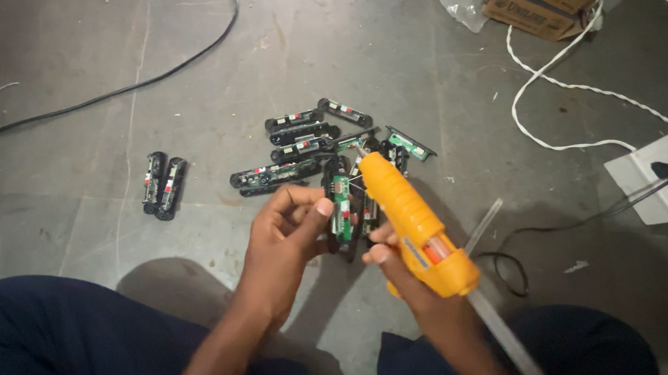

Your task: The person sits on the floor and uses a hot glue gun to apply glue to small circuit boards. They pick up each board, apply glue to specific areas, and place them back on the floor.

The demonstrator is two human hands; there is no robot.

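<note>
A person seated on a grey concrete floor closes the left hand around a black holder with a green circuit board, thumb pressed beside the board. The right hand grips a yellow glue gun, its nozzle angled over the holder's upper end and a clear glue stick jutting from the back. Just beyond the hands lies a loose pile of similar holders; two more sit apart to the left. A cardboard box, contents not visible, stands at the top edge near a white cord and a white socket box.
</note>
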